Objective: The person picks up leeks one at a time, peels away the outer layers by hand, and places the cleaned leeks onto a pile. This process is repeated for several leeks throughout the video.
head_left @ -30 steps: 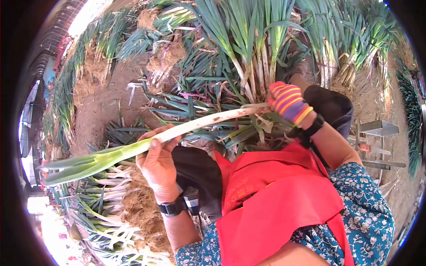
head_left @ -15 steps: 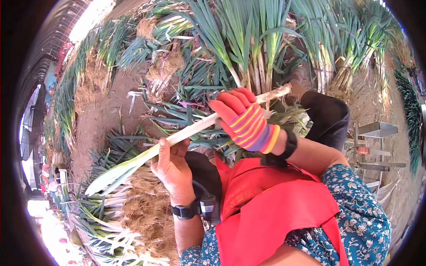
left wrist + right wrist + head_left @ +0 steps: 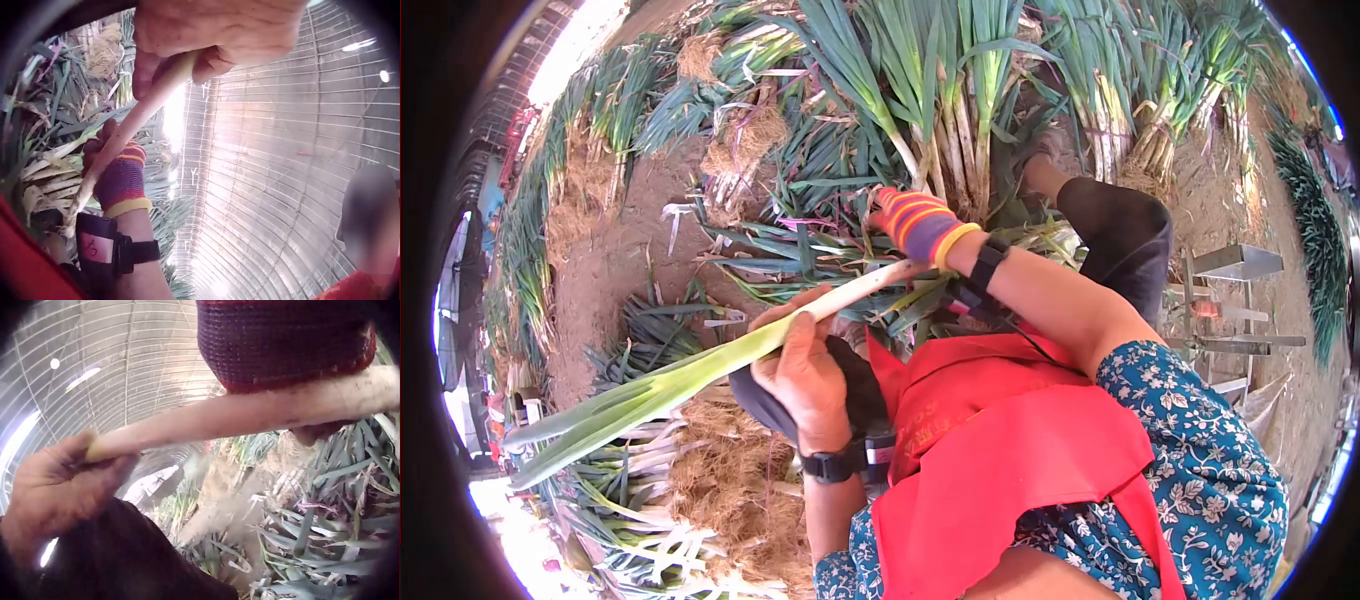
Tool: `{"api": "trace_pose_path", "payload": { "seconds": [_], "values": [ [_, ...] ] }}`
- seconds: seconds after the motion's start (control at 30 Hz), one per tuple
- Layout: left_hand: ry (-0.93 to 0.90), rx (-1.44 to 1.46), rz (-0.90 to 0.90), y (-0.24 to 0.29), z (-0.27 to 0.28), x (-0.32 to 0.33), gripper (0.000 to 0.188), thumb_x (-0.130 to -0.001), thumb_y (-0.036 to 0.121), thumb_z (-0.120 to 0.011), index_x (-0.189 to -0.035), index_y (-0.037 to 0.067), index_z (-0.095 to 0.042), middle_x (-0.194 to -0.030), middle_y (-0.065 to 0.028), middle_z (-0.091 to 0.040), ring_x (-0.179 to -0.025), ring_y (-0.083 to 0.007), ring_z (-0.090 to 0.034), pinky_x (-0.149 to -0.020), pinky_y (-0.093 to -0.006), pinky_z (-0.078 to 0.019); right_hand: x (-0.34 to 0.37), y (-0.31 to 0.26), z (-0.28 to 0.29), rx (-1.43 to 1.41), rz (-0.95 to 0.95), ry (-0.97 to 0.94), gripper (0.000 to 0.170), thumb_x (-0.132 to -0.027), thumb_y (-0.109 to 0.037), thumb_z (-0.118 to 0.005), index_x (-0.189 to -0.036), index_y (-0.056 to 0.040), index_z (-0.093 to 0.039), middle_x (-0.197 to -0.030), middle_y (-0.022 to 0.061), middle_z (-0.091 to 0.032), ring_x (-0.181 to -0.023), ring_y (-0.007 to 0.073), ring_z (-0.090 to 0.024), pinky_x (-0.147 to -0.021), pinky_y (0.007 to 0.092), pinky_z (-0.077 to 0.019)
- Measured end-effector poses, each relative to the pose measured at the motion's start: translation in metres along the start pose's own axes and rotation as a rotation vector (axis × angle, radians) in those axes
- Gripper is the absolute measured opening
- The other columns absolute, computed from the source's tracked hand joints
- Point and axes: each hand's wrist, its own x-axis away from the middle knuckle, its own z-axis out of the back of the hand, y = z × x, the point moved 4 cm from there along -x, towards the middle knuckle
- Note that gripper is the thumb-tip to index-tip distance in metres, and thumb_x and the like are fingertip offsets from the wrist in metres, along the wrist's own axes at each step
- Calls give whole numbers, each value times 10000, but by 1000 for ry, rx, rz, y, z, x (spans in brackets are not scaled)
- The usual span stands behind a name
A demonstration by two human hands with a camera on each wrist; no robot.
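My bare left hand (image 3: 805, 385) grips a long green onion (image 3: 700, 368) around its stalk, thumb on top. Its green leaves point to the lower left and its pale stalk slants up to the right. My right hand (image 3: 918, 222), in a striped knit glove, reaches past the stalk, which passes by its wrist. In the left wrist view the pale stalk (image 3: 131, 119) crosses in front of the glove (image 3: 124, 181). From the right wrist view, a fingertip shows below the stalk (image 3: 206, 419); I cannot tell whether the gloved fingers pinch anything. The root end is behind the forearm in the head view.
A pile of green onions with brown roots (image 3: 735, 480) lies at the lower left. Upright onion bunches (image 3: 940, 100) stand ahead, with loose leaves (image 3: 820, 260) below them. A metal stand (image 3: 1235, 262) is at the right. A red apron (image 3: 1000, 430) covers the lap.
My gloved hand moved from the root end leftward along the stalk, then forward past it. The onion tipped and shifted in my left hand, its leaves now reaching lower left.
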Motion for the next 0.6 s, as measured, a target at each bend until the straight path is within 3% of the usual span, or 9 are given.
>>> {"api": "trace_pose_path", "payload": {
  "seconds": [0.03, 0.1, 0.13, 0.17, 0.23, 0.3, 0.5, 0.6],
  "values": [
    [-16, 10, -51, 9, 1, -2, 138, -837, -11, -529, -975, -9, -532, -963, -208, -612, -936, -359, -618, -782, -459, -553, -2, 7, 2, 1, 1, -1, 292, -830, -296, -592, -847, -4, -596, -770, 204, -622, -758, 370, -605, -640, 436, -470],
    [-31, -2, -25, 17, 12, -8, 158, -841, -9, -527, -997, 12, -524, -984, -205, -608, -969, -372, -605, -819, -474, -537, 5, 4, 25, -118, 316, 286, 308, -813, -309, -628, -878, -9, -603, -792, 191, -628, -758, 362, -610, -635, 427, -478],
    [-52, -6, -35, 18, 16, -10, 158, -841, -5, -533, -997, 17, -525, -995, -202, -605, -981, -371, -599, -831, -474, -531, 16, 3, 33, -200, 286, 187, 286, -768, -216, -662, -969, -17, -622, -887, 181, -615, -781, 330, -602, -638, 413, -475],
    [-79, -7, -47, 18, 18, -13, 158, -841, -1, -539, -997, 23, -525, -1005, -200, -602, -994, -371, -593, -843, -474, -525, 27, -14, 50, -326, 364, 254, 339, -736, -216, -697, -1007, -29, -617, -932, 159, -615, -829, 320, -598, -669, 382, -480],
    [-78, -4, -43, 16, 13, -12, 160, -841, 4, -546, -999, 26, -526, -1018, -200, -597, -1007, -370, -587, -849, -472, -522, 43, -53, 81, -133, 453, 18, 408, -701, -229, -731, -1039, -40, -603, -986, 146, -605, -867, 313, -592, -715, 379, -471],
    [-83, 12, -36, 12, 3, -10, 162, -841, 8, -553, -1000, 28, -527, -1031, -201, -592, -1020, -368, -581, -856, -470, -519, 56, -63, 76, -127, 607, 182, 432, -699, -242, -732, -1056, -45, -590, -1001, 132, -603, -873, 325, -588, -727, 396, -465],
    [-166, 57, 2, 16, -6, -2, 184, -830, 10, -576, -1007, 30, -529, -1042, -200, -588, -1044, -370, -568, -893, -473, -498, 62, -78, 71, -119, 695, 184, 278, -687, -131, -694, -933, -50, -592, -873, 113, -586, -754, 299, -578, -636, 386, -455],
    [-207, 63, 8, 15, -8, 1, 189, -825, 6, -583, -1005, 32, -534, -1042, -197, -589, -1051, -369, -565, -897, -474, -496, 63, -80, 79, -143, 710, 200, 178, -664, -116, -676, -780, -63, -551, -749, 104, -556, -649, 310, -551, -545, 392, -435]
  ]
}}
